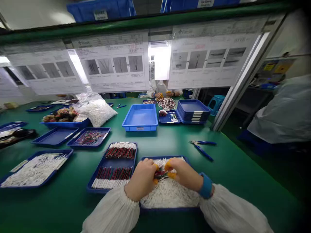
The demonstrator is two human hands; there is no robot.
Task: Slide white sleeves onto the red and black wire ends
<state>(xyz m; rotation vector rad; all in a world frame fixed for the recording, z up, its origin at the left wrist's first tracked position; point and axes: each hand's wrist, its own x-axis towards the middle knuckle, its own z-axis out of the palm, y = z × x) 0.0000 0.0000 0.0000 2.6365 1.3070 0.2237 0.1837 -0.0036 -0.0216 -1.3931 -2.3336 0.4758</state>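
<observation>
Your left hand appeared pinched on the red wires, between your hands and just above the white pieces; your right hand's closure could not be told. Two-handed fingertip handling seemed underway; the next move likely required steady alignment. The long axis ran roughly hand-to-hand; blur hid end direction.

Two orange-tipped hands are working; two dark-blue rectangular trays are brimming with slender white pieces; two blue-handled metal pliers, one bright-blue plastic bin and one translucent plastic bag are resting.
</observation>
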